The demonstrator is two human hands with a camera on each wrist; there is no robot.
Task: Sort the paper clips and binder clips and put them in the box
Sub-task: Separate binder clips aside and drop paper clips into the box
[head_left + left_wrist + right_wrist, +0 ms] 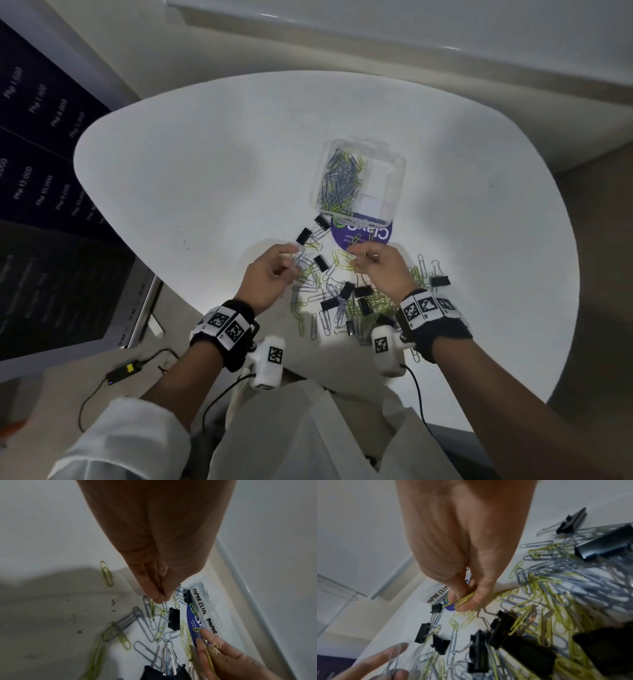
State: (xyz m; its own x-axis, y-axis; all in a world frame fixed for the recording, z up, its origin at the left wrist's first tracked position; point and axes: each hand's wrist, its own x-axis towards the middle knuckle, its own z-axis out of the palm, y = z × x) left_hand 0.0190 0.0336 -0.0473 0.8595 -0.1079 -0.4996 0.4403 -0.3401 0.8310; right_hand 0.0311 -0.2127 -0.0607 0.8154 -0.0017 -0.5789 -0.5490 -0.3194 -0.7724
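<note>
paper clips (329, 294) piled between hands | box (359, 178) beyond

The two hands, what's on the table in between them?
Between the left hand and right hand, a black binder clip lies among loose yellow and grey paper clips; the head view shows it.

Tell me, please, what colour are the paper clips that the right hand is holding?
Yellow-green. The right hand pinches a small bunch of paper clips; the right wrist view shows it best.

Clear glossy plastic box (394, 161), matt white table (205, 154), black metal binder clips (363, 291), coated wire paper clips (339, 178).
</note>
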